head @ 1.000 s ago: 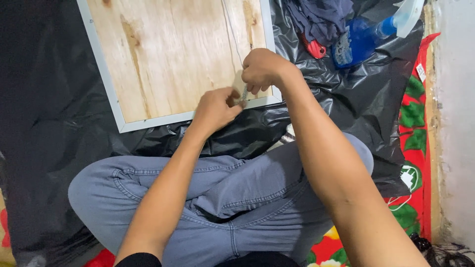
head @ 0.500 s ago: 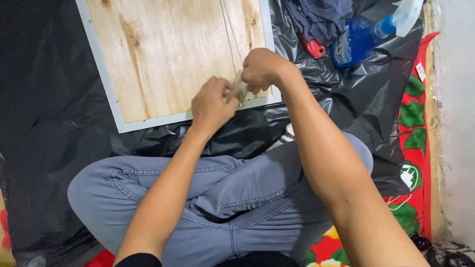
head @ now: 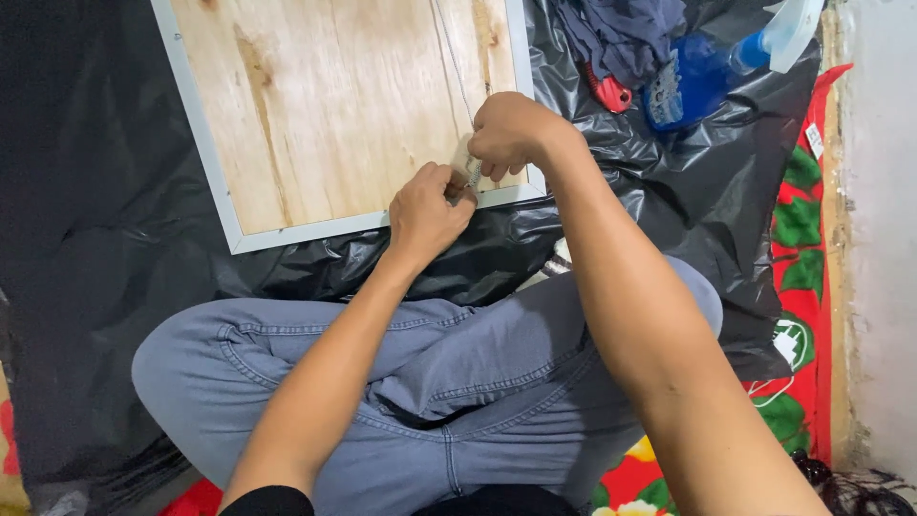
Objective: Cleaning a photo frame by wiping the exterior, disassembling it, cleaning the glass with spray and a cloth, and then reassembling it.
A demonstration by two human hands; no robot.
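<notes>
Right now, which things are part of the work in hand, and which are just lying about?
In hand: left hand and right hand pinching a small pale piece over the framed plywood panel.

Lying about: blue spray bottle, dark cloth, red tool.

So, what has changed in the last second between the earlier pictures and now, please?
Very little. The left hand shifted slightly up and right, closing on the right hand at the small pale object they hold together. The pale plywood board with its grey frame, the blue spray bottle and the black plastic sheet stayed put.
</notes>
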